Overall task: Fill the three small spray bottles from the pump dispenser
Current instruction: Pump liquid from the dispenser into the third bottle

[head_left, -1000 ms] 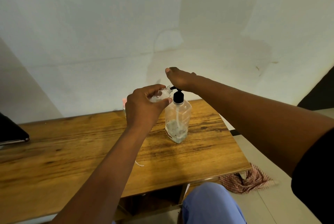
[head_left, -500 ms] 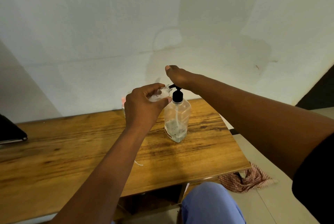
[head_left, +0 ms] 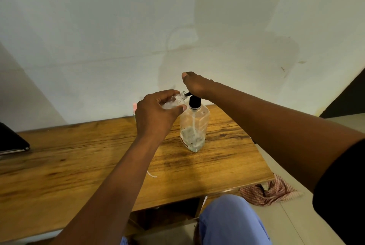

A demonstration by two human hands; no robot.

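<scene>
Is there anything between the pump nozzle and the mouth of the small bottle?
Nothing visible. The left hand tilts the small bottle so its mouth meets the nozzle; the right hand rests on the pump.

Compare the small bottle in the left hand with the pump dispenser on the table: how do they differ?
The small spray bottle is tilted and held off the table by the left hand; the pump dispenser stands upright on the wooden table. The bottle is far smaller. Its neck is open; the dispenser wears a black pump, under the right hand. Both are clear.
</scene>
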